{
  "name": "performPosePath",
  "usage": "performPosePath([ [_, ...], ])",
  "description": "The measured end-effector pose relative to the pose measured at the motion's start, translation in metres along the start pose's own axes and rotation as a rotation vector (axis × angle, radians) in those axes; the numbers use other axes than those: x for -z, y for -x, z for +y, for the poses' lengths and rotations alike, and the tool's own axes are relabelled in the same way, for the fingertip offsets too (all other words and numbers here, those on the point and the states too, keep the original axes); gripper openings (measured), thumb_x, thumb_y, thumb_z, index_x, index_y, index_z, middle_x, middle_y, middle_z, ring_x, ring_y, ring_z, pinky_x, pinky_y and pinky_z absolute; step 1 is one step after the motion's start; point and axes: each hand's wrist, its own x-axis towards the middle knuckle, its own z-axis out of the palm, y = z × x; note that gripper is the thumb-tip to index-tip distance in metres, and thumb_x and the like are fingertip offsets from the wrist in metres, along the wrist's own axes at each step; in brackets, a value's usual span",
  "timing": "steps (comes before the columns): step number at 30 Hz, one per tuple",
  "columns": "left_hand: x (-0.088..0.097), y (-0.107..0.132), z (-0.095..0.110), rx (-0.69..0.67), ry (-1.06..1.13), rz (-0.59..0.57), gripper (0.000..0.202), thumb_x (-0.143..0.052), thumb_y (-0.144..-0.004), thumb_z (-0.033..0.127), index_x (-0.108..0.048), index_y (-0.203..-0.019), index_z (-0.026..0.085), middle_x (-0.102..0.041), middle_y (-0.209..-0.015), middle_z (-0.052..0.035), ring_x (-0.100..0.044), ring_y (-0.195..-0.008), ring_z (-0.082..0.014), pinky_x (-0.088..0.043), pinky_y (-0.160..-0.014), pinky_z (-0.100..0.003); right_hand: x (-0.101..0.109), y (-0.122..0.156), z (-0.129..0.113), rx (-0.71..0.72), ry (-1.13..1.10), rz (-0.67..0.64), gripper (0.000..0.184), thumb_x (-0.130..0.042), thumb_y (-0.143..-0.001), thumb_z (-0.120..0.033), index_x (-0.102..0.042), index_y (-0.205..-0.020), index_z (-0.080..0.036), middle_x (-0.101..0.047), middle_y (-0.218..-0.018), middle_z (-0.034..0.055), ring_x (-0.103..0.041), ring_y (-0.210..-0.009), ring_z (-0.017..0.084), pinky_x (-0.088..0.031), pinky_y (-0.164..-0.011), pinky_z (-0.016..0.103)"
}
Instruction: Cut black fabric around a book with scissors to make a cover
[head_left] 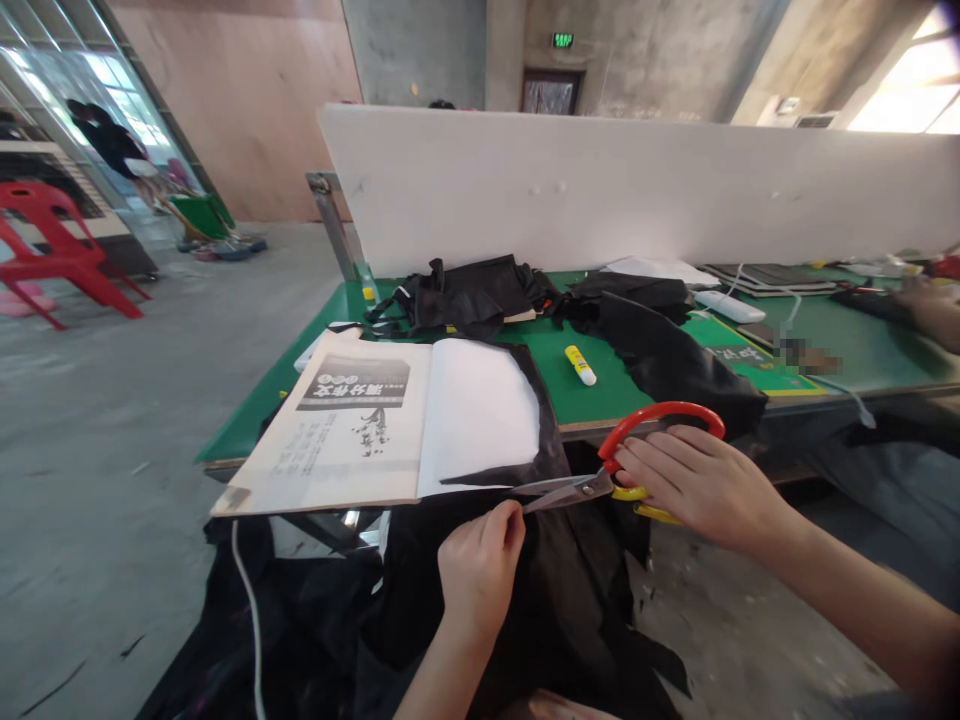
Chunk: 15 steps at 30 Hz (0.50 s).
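The left hand is near the lower centre, back toward the camera, its fingers curled in what looks like a pinch, though the tips are hard to make out. The bare left forearm rises from the bottom edge. The right hand grips with bent fingers, its bare forearm slanting in from the lower right.
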Motion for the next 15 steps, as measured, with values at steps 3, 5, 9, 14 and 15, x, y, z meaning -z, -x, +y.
performPosePath([
  [3,0.0004,-0.0006,0.0007,0.002,-0.005,-0.009,0.006,-0.059,-0.081,0.017,-0.063,-0.083,0.02,-0.063,-0.059,0.0058,-0.056,-0.049,-0.0087,-0.04,-0.053,-0.022,-0.0019,-0.0045,-0.001,0.011,0.01,0.001,0.018,-0.053,-0.084,-0.01,-0.061,-0.101,-0.013,-0.067,-0.098,0.0072,-0.057,-0.089,0.021,-0.042,-0.078,0.038],
  [5,0.0006,-0.0005,0.0006,0.004,-0.001,-0.018,0.007,-0.059,-0.081,0.017,-0.063,-0.084,0.02,-0.064,-0.06,0.0057,-0.057,-0.05,-0.0087,-0.04,-0.053,-0.022,-0.0029,-0.0073,-0.0015,0.015,0.004,0.001,0.018,-0.053,-0.084,-0.01,-0.061,-0.099,-0.013,-0.067,-0.097,0.0069,-0.057,-0.088,0.021,-0.042,-0.077,0.037],
  [9,0.0008,-0.0001,0.0002,0.009,0.006,-0.021,0.007,-0.059,-0.081,0.017,-0.063,-0.085,0.021,-0.064,-0.061,0.006,-0.058,-0.05,-0.0086,-0.04,-0.054,-0.022,-0.0053,-0.0101,-0.0023,0.008,-0.028,-0.011,0.017,-0.052,-0.085,-0.01,-0.061,-0.099,-0.011,-0.067,-0.095,0.0079,-0.057,-0.086,0.021,-0.042,-0.075,0.037],
  [14,0.0015,0.0007,0.0005,0.015,0.012,-0.024,0.007,-0.059,-0.081,0.017,-0.063,-0.085,0.02,-0.064,-0.061,0.006,-0.057,-0.05,-0.0084,-0.04,-0.053,-0.022,-0.008,-0.0097,-0.0025,-0.018,-0.056,-0.019,0.018,-0.05,-0.087,-0.015,-0.061,-0.1,-0.009,-0.066,-0.091,0.0097,-0.058,-0.085,0.022,-0.043,-0.074,0.037],
  [15,0.0017,0.0009,0.0006,0.014,0.011,-0.025,0.007,-0.059,-0.081,0.017,-0.063,-0.085,0.02,-0.064,-0.061,0.0059,-0.057,-0.05,-0.0084,-0.04,-0.053,-0.022,-0.0082,-0.0094,-0.0025,-0.019,-0.054,-0.019,0.018,-0.049,-0.087,-0.016,-0.061,-0.1,-0.009,-0.066,-0.09,0.0098,-0.058,-0.085,0.022,-0.043,-0.074,0.037],
])
